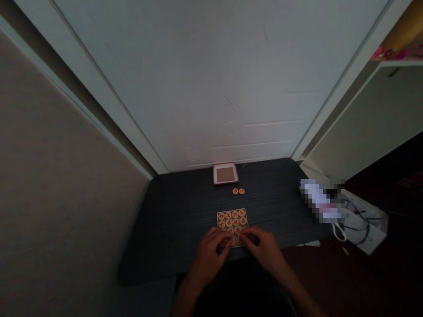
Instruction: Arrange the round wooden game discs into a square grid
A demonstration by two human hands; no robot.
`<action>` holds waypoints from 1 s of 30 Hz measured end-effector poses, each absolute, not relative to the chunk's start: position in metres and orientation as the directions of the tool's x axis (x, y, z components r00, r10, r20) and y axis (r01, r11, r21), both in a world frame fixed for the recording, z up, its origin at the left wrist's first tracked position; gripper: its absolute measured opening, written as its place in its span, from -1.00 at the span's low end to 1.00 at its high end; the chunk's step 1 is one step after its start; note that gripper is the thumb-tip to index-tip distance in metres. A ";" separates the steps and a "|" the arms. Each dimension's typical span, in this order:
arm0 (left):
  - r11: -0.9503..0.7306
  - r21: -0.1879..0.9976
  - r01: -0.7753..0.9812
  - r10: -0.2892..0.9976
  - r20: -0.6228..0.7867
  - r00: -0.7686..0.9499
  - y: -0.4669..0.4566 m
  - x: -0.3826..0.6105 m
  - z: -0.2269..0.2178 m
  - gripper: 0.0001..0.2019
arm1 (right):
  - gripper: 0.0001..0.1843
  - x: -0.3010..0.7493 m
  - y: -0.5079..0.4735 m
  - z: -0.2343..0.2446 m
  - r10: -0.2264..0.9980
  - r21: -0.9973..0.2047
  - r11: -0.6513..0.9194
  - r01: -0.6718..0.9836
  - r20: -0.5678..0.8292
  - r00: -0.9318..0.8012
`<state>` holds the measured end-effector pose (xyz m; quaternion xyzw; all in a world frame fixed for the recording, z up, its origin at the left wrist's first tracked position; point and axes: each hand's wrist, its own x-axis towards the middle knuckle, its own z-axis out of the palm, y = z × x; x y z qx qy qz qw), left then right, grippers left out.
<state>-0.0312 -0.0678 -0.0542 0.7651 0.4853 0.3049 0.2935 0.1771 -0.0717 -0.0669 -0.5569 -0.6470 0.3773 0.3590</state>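
Both hands worked at the near edge of a small square tray (245, 212) packed with round wooden pieces marked in red (231, 219), set on the dark wood-grain table (178, 211). The left hand (209, 255) and right hand (264, 250) curled fingertips over the nearest row; whether either pinched a piece could not be told. Light fingertip pressure, lifting one disc at a time, would keep neighbours seated. Two loose discs (238, 191) lay beyond, near a pink-rimmed lid (225, 174).

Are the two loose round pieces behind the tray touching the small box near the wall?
Apart. The head view shows the two loose pieces lying on the dark table, with a clear strip of bare table between them and the box.
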 end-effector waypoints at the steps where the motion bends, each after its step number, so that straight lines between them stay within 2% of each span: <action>1: -0.361 0.736 0.572 0.920 0.180 0.349 -0.068 -0.031 -0.054 -0.88 | -0.83 0.176 -0.072 -0.068 0.992 -0.883 0.087 0.460 0.034 -0.121; 9: -0.443 0.646 0.622 0.872 0.149 0.466 -0.067 -0.027 -0.049 -0.83 | -0.87 0.171 -0.072 -0.075 0.992 -0.847 0.062 0.528 -0.007 -0.128; 22: -0.449 0.619 0.645 0.869 0.136 0.475 -0.067 -0.024 -0.048 -0.82 | -0.89 0.171 -0.072 -0.084 0.991 -0.804 0.125 0.581 0.078 -0.104; 30: -0.489 0.592 0.641 0.853 0.169 0.494 -0.064 -0.016 -0.047 -0.83 | -0.79 0.189 -0.060 -0.070 0.988 -0.798 0.146 0.585 0.149 -0.044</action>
